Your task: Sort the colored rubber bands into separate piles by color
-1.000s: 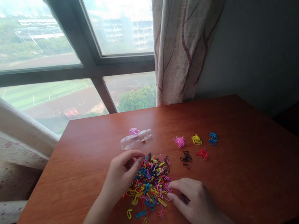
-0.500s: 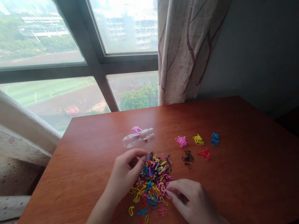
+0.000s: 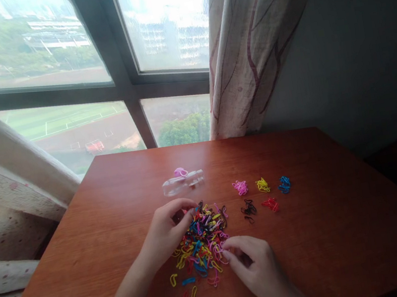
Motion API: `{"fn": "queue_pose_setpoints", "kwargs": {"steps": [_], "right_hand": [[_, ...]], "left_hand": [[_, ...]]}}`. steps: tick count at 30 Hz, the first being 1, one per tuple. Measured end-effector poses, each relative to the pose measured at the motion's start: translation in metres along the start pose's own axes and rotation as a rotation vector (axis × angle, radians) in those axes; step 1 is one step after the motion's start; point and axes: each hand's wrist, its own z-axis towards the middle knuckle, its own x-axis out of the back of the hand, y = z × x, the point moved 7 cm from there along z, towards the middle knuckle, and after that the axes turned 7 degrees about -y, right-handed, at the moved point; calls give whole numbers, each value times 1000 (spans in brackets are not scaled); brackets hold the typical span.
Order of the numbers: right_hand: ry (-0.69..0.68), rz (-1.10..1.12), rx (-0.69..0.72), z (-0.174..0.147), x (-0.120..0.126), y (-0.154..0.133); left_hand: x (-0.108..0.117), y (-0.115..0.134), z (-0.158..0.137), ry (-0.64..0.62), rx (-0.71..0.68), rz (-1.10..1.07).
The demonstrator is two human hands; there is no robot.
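A mixed heap of small rubber bands in yellow, pink, blue, red and black lies on the wooden table. At the heap's upper left edge is my left hand, its thumb and forefinger tips drawn together; what lies between them is hidden. My right hand pinches at the heap's right edge, where a pink rubber band shows at the thumb and forefinger. Several loose bands, including a yellow rubber band and a blue rubber band, lie in front of the heap.
Right of the heap are separate small piles: pink bands, yellow bands, blue bands, black bands and red bands. Behind the heap lies a clear plastic object with a pink part. A window and curtains border the table.
My right hand has shifted very slightly at the heap's right edge, its fingertips still together by the pink bands. My left hand stays in nearly the same place.
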Motion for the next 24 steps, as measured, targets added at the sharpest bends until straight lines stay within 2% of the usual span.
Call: {"fn": "queue_pose_setpoints", "kwargs": {"steps": [3, 7, 11, 17, 24], "right_hand": [[54, -57, -35, 10, 18, 11], [210, -184, -74, 40, 60, 33], [245, -335, -107, 72, 85, 56], [232, -407, -124, 86, 91, 71], [231, -327, -89, 66, 81, 46]], "left_hand": [[0, 3, 0, 2, -5, 0], [0, 5, 0, -2, -1, 9], [2, 4, 0, 1, 16, 16], [2, -1, -1, -9, 13, 32], [14, -7, -1, 4, 35, 58]]}}
